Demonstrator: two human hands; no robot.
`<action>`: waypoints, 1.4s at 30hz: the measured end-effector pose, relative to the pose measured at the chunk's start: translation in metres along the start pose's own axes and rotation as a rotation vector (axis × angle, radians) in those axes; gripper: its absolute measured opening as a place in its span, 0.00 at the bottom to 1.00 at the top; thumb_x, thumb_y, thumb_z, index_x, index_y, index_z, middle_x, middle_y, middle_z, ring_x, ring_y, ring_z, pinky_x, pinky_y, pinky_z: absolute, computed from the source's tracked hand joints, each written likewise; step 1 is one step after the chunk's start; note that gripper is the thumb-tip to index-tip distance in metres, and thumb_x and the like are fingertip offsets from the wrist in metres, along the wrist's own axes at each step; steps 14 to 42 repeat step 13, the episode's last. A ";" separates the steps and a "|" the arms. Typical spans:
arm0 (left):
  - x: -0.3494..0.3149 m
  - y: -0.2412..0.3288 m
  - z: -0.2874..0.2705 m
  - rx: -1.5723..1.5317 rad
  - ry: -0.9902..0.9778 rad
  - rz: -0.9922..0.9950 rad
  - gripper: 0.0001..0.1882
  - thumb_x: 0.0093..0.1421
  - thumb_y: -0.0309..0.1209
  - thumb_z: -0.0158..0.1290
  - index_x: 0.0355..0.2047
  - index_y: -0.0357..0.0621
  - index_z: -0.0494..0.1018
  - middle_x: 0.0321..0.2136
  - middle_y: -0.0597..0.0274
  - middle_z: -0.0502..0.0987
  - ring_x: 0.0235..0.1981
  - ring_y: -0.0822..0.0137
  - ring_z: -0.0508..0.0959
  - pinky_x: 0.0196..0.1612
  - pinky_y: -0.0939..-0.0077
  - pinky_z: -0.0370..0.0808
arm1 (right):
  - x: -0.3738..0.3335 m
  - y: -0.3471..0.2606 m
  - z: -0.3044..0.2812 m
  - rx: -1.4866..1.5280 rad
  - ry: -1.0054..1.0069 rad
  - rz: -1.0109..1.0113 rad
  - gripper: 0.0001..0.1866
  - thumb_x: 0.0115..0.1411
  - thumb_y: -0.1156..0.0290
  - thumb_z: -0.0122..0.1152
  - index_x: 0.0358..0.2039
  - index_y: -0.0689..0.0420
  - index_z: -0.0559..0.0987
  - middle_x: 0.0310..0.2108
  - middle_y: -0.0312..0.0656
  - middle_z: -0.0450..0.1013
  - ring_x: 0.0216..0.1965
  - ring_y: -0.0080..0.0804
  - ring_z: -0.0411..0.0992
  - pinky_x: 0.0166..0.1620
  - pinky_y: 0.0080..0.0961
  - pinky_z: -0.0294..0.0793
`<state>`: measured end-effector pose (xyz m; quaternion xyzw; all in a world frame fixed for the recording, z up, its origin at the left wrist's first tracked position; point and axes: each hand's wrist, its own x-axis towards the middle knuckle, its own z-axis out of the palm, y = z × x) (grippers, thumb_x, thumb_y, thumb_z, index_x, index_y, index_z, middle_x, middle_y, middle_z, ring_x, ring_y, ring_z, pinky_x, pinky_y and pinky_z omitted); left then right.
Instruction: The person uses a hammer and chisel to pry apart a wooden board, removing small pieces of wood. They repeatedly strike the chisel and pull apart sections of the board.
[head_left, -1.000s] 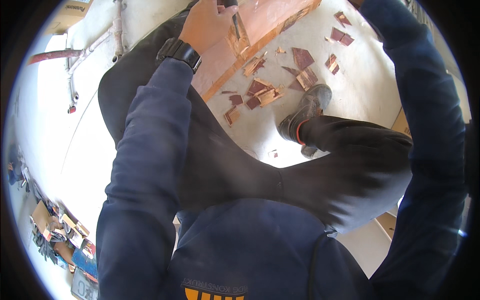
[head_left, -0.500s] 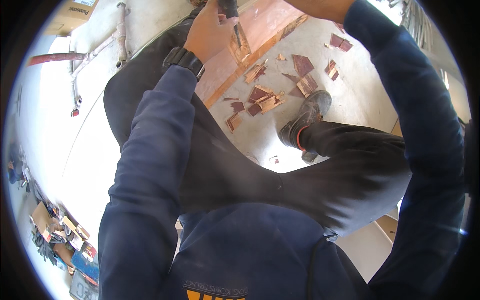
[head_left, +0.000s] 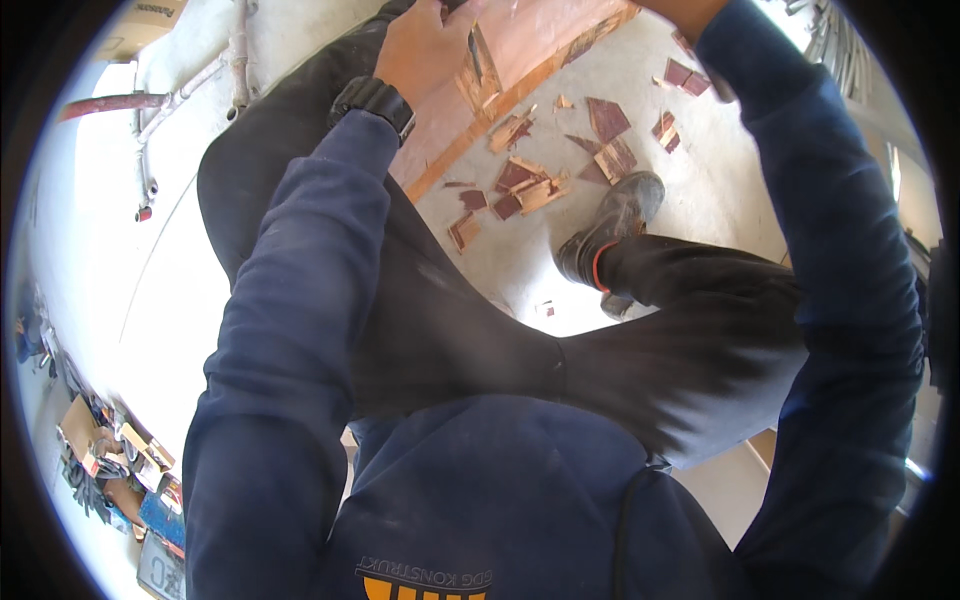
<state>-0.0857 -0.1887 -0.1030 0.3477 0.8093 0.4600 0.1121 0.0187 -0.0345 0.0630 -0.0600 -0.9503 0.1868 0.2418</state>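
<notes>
At the top edge, my left hand (head_left: 420, 50), with a black watch on its wrist, is closed at a pinkish-brown wooden board (head_left: 535, 45). Half a second ago it gripped a dark-handled tool with a narrow shaft, like a chisel; now the picture's edge cuts off the fingertips and most of what they hold. Beside them the board has a splintered, gouged patch (head_left: 480, 75) of bare wood. My right hand (head_left: 690, 12) reaches in over the board's far end; its fingers lie beyond the top edge, so its grip is hidden.
Broken reddish-brown wood pieces (head_left: 530, 185) lie on the concrete floor between the board and my shoe (head_left: 612, 225). Pipes (head_left: 238, 60) stand at the upper left, near a cardboard box (head_left: 130, 30). Boxes and assorted items (head_left: 120, 460) are piled at the lower left.
My left hand has shifted slightly upward, taking the dark handle mostly out of the picture. My right hand and sleeve have moved a little to the right.
</notes>
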 end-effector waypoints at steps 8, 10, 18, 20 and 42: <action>-0.006 -0.003 0.004 -0.025 0.019 0.000 0.18 0.67 0.37 0.55 0.52 0.39 0.75 0.39 0.35 0.82 0.45 0.38 0.81 0.45 0.52 0.78 | 0.019 0.003 -0.003 -0.023 -0.105 -0.034 0.28 0.74 0.51 0.50 0.46 0.69 0.77 0.37 0.64 0.78 0.44 0.62 0.78 0.47 0.46 0.77; 0.003 -0.005 0.002 -0.011 0.023 -0.003 0.20 0.66 0.37 0.55 0.53 0.39 0.75 0.39 0.35 0.82 0.46 0.39 0.81 0.46 0.52 0.78 | 0.016 0.003 0.003 -0.139 -0.176 -0.115 0.29 0.74 0.49 0.49 0.50 0.68 0.77 0.45 0.67 0.76 0.50 0.63 0.76 0.53 0.47 0.74; 0.007 -0.012 0.003 -0.013 0.048 0.083 0.21 0.66 0.38 0.56 0.55 0.39 0.75 0.40 0.35 0.82 0.46 0.40 0.82 0.46 0.53 0.78 | 0.014 0.008 0.001 -0.356 -0.430 -0.018 0.31 0.74 0.46 0.48 0.55 0.65 0.77 0.56 0.69 0.72 0.58 0.63 0.74 0.63 0.50 0.69; 0.007 -0.012 0.003 -0.013 0.048 0.083 0.21 0.66 0.38 0.56 0.55 0.39 0.75 0.40 0.35 0.82 0.46 0.40 0.82 0.46 0.53 0.78 | 0.014 0.008 0.001 -0.356 -0.430 -0.018 0.31 0.74 0.46 0.48 0.55 0.65 0.77 0.56 0.69 0.72 0.58 0.63 0.74 0.63 0.50 0.69; 0.007 -0.012 0.003 -0.013 0.048 0.083 0.21 0.66 0.38 0.56 0.55 0.39 0.75 0.40 0.35 0.82 0.46 0.40 0.82 0.46 0.53 0.78 | 0.014 0.008 0.001 -0.356 -0.430 -0.018 0.31 0.74 0.46 0.48 0.55 0.65 0.77 0.56 0.69 0.72 0.58 0.63 0.74 0.63 0.50 0.69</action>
